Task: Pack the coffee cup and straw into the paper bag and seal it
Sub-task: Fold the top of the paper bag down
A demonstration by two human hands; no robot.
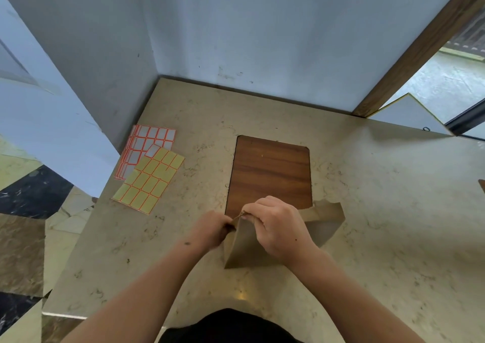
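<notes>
Both hands pinch the top edge of the paper bag (244,248) at lower centre: left hand (212,228), right hand (275,227). Looks like they're opening the mouth. Cup and straw not visible. Next: spread it wide. Sticker sheets (149,166) lie left on the tabletop (380,211).
</notes>
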